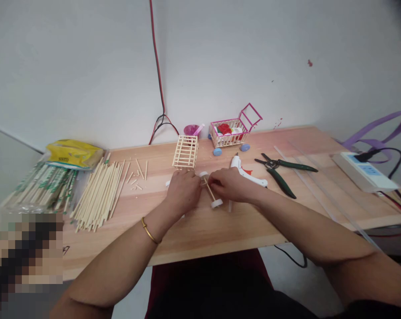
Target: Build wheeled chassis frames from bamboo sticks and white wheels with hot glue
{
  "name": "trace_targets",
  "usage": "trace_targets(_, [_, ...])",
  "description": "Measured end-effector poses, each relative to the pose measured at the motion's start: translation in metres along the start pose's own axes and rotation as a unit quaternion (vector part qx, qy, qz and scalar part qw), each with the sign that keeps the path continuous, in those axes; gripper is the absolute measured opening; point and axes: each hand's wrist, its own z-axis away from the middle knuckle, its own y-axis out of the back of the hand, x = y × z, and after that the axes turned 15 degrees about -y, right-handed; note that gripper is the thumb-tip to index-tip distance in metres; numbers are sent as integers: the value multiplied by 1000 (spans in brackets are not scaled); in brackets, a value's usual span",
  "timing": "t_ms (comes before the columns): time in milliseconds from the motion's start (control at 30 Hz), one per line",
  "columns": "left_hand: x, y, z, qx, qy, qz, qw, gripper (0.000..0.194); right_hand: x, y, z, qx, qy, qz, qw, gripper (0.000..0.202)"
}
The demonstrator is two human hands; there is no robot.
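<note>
Stick (210,190), pale, between white discs (217,204)

On your pale wooden bench (194,237): the thin wooden stick with white round wheels (210,190) sits front-centre, between your left hand (183,190) and right hand (229,184). Pale wooden stick frame (186,153) just behind your left hand; purple round bowl (189,130) behind that, near the wall. To the frame's right, the slatted wooden cart with pink rim (229,138), red items inside. White glue gun (255,179) in front of cart, by your right hand. Right of it: green-handled metal cutters (273,164), clear thin rods (307,188), then white boxy power strip (367,173). Left of you: short wooden stick offcuts (133,177), loose pale wooden sticks (97,195), wrapped wooden sticks (44,186), yellow plastic bag (74,153) over their far end.
</note>
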Motion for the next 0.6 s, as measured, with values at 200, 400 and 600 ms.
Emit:
trace_targets(200, [0,-1,-1,7,-1,9,1000,24,-4,4,2,-14,-1,-1,1000,23])
trace_targets(400, [-1,-1,-1,12,-2,12,1000,25,-4,3,1,-6,0,46,999,23])
trace_targets(600, [-1,-2,-1,11,-12,-3,1000,22,2,2,0,46,-16,67,997,24])
